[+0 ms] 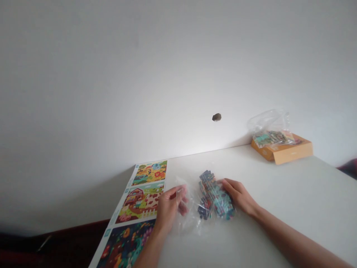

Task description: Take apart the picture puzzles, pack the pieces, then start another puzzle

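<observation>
A clear plastic bag (192, 219) lies over the white table with puzzle pieces (214, 197) bunched in its right part, dark blue and teal ones among them. My left hand (171, 204) pinches the loose, see-through side of the bag. At the other side my right hand (237, 193) grips the bag's filled part, its fingers closed at the edge of the pieces. Some of the right fingertips are hidden behind the bag.
A picture sheet (139, 204) with farm and animal scenes lies along the table's left edge. An orange box (292, 152) stands at the back right, with another bag of puzzle pieces (272, 137) on it. The white wall behind has a hole (216, 117).
</observation>
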Action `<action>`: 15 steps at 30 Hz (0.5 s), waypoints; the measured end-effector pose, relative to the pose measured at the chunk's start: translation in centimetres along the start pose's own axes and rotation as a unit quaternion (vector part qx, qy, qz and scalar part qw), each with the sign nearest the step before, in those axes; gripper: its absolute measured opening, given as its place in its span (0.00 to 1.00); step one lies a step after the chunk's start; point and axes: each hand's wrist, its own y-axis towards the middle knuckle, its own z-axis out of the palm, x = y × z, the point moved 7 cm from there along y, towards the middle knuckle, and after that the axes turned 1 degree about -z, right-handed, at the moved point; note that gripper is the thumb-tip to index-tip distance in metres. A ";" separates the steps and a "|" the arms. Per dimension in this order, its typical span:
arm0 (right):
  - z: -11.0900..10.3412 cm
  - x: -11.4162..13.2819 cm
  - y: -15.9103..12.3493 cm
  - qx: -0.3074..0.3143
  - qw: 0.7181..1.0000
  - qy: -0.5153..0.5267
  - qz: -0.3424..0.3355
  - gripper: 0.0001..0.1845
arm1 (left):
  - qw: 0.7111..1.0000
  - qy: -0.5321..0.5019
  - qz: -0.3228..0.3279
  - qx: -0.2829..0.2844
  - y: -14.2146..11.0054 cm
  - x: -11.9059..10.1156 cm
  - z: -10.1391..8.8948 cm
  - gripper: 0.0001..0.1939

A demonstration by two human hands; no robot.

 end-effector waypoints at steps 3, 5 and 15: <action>-0.6 -0.3 0.2 -0.024 0.999 -0.042 0.008 0.27 | 0.999 -0.019 0.019 0.032 -0.4 -0.4 0.4 0.28; -0.7 -0.4 0.2 -0.034 0.998 -0.054 0.011 0.26 | 0.996 -0.067 0.004 0.061 -0.6 -0.4 0.7 0.29; -0.3 0.6 -0.1 -0.021 0.994 -0.084 -0.063 0.25 | 0.985 -0.086 -0.076 0.131 -0.9 0.9 2.2 0.21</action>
